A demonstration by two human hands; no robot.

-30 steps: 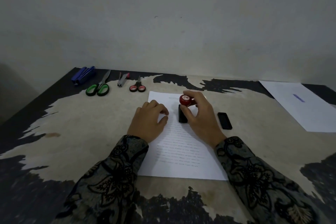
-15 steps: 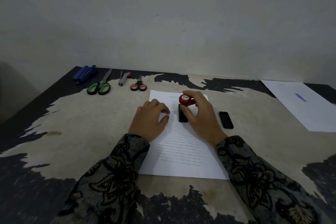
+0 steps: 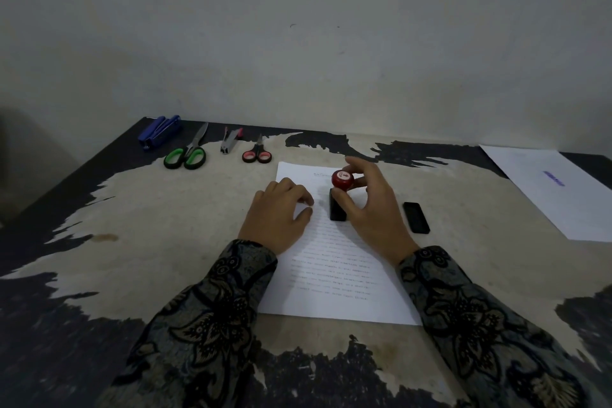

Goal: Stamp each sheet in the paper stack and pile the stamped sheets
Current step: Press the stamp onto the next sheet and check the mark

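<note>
A printed white sheet [image 3: 334, 278] tops the paper stack in the middle of the table. On its upper part stands a stamp [image 3: 341, 190] with a red knob and a black base. My right hand [image 3: 377, 219] pinches the red knob between thumb and fingers, the base touching the paper. My left hand [image 3: 278, 215] rests on the sheet's left edge, fingers loosely curled, holding it down. A stamped sheet [image 3: 556, 189] with a blue mark lies at the far right.
A black stamp cap [image 3: 416, 217] lies just right of the stack. Along the back left edge lie a blue stapler [image 3: 159, 131], green scissors [image 3: 187, 154], a staple remover [image 3: 230, 140] and small red scissors [image 3: 257, 153]. The worn table [image 3: 149, 225] meets a wall behind.
Hardly anything moved: the stamp stays on the sheet under my right hand, whose fingers have spread slightly round the knob. My left hand stays put.
</note>
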